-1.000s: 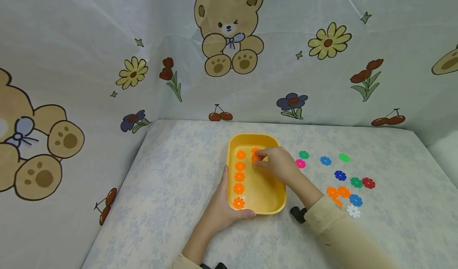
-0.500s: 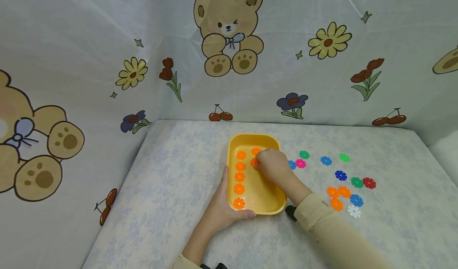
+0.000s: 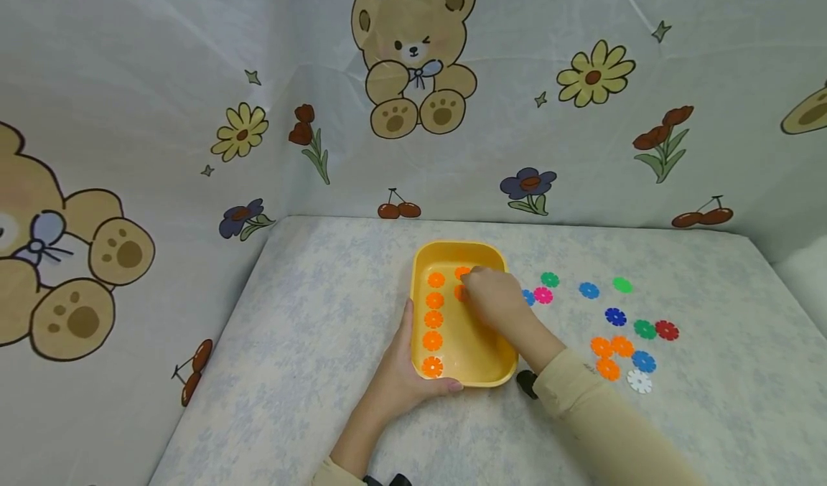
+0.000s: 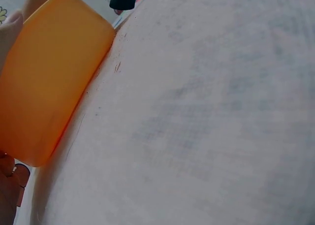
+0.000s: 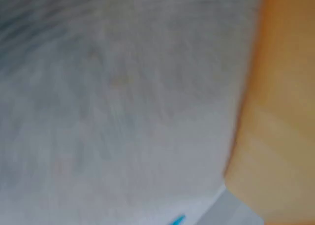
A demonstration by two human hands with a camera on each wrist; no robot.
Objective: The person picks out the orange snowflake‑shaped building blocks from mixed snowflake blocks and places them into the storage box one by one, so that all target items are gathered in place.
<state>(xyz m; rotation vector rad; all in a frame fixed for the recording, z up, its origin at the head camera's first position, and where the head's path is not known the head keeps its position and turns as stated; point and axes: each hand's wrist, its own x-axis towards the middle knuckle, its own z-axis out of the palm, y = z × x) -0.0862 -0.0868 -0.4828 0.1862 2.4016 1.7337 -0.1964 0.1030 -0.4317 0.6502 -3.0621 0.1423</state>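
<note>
A yellow plastic tray [image 3: 474,349] stands on the table, its orange-tinted outer wall [image 4: 54,72] filling the left part of the left wrist view. My left hand [image 3: 397,378] grips its lower left corner, thumb along the near rim and fingers against the left side. Inside the tray, several orange flower-shaped discs [image 3: 433,319] form a column at the left. A second column begins at the upper right with one orange disc [image 3: 462,273]. Just below, my right hand [image 3: 496,301] has curled fingers at another orange disc [image 3: 459,293], which it partly hides. Its fingertips are hidden.
Loose flower discs lie right of the tray: a pink disc [image 3: 543,296], a dark blue disc [image 3: 616,317], a red disc [image 3: 667,330], a white disc [image 3: 639,381], a group of orange discs [image 3: 607,369] and others. A patterned cloth [image 3: 452,170] hangs behind the table.
My right hand has shifted slightly toward me and its fingers have curled further. The second orange disc of the right column sits a little lower, apart from the first. The left hand stays put.
</note>
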